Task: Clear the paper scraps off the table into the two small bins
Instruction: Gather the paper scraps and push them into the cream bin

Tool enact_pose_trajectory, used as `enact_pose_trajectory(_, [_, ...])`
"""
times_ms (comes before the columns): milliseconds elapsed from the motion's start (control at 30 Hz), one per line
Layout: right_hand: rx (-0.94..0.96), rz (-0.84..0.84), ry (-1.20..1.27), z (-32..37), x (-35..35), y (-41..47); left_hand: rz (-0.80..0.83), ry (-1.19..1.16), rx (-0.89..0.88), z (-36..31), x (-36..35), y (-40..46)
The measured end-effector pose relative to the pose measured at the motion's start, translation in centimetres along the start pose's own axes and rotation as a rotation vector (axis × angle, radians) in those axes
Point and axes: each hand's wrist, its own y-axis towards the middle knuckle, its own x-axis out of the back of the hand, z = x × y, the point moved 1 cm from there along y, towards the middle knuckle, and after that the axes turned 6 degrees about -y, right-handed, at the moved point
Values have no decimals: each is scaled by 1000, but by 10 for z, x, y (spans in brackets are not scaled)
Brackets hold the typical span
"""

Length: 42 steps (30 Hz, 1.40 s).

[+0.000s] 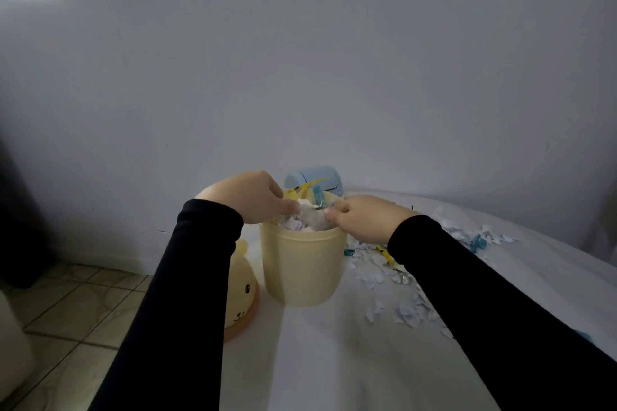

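A pale yellow bin (302, 270) stands upright on the white table (334, 360), heaped to the rim with paper scraps (309, 218). My left hand (248, 197) and my right hand (365, 218) hover over its mouth, both with fingers curled into the white, blue and yellow scraps between them. Behind it lies a light blue bin (319, 178) on its side. More torn scraps (397, 290) are strewn over the table to the right of the yellow bin, partly hidden by my right sleeve.
The yellow bin's domed lid (242, 297) with a face on it lies at the table's left edge. Left of the table there is a tiled floor (66, 310). A grey wall runs close behind the table.
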Motion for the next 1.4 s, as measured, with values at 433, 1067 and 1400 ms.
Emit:
enact_pose_trajectory(433, [75,-207,694,-11,-34,-18,-250,-262,-112,-1,-35,17])
enact_pose_trajectory(1067, [170,-432,1098,-5,-89,10,-264,-47,-73,-17,-8,-2])
enact_pose_trajectory(1400, [85,-564,1163,16,-107,12,-13,45,-133,-31,-17,-11])
